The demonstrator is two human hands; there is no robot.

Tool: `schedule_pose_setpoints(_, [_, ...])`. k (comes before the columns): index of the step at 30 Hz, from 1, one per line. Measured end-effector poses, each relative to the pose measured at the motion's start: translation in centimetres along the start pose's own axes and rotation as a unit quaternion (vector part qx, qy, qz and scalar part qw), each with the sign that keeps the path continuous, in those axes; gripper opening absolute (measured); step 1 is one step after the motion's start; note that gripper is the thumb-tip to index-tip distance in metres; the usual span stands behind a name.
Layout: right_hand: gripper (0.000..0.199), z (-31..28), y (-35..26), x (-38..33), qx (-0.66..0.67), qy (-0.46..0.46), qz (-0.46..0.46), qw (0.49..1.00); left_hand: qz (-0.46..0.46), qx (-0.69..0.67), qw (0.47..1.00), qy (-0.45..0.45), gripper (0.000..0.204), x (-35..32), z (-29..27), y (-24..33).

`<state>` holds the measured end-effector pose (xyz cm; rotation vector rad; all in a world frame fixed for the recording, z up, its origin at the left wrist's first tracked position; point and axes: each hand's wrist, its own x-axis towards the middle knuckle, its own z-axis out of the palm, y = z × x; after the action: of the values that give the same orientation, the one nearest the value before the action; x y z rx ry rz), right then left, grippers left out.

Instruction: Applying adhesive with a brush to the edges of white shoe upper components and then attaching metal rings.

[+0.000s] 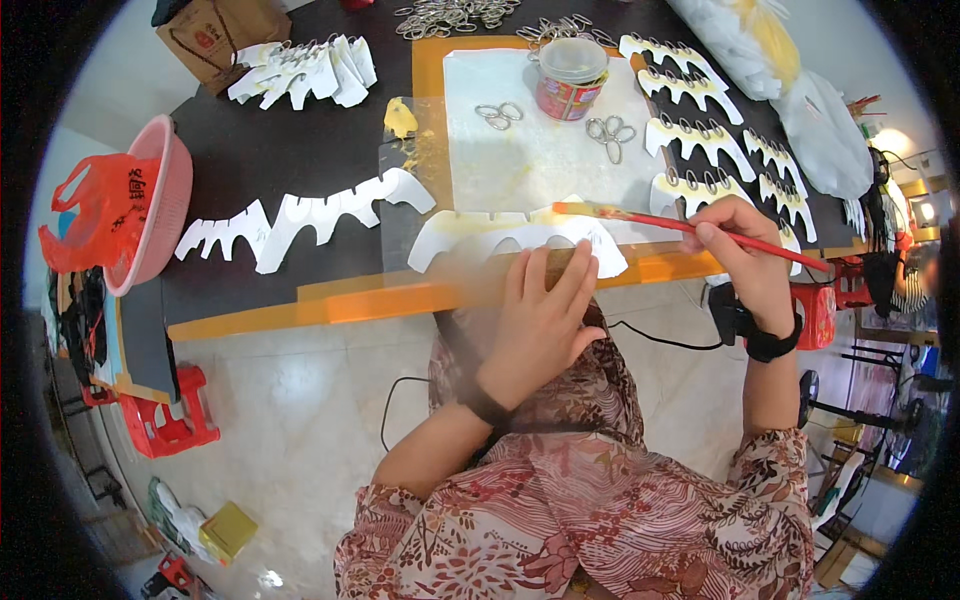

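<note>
Nearest the camera, the left hand (540,320) lies flat, fingers spread and its grip open, pressing down the near edge of a white scalloped paper cut-out (515,240) smeared with yellowish glue, which sits at the front edge of the dark worktop (300,160) with its orange rim. Just to the right, the right hand (745,255) has its grip closed around a thin red-handled brush (690,228), the shaft slanting left so that its tip rests over the cut-out's upper edge. Left of this piece lies a second white scalloped paper cut-out (305,215), flat on the dark surface. Behind the glued piece spreads a pale glue-stained work sheet (530,150) carrying loose metal wire rings (610,130). Farther back stands a round red pot with a translucent lid (570,78). At the left rim leans a pink plastic basket (160,190).
</note>
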<state>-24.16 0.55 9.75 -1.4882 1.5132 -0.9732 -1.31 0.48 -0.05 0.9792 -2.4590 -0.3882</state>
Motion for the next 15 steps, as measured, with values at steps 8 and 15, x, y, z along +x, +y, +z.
schedule_pose_setpoints(8, [0.009, 0.7, 0.0, -0.4, -0.006, -0.018, -0.011, 1.000, -0.002, 0.002, 1.000, -0.003, 0.075, -0.1, -0.1, 0.1])
schedule_pose_setpoints(15, [0.007, -0.7, -0.1, -0.9, -0.067, -0.033, -0.071, 0.995, 0.003, 0.001, 1.000, -0.002, 0.074, -0.1, 0.0, -0.1])
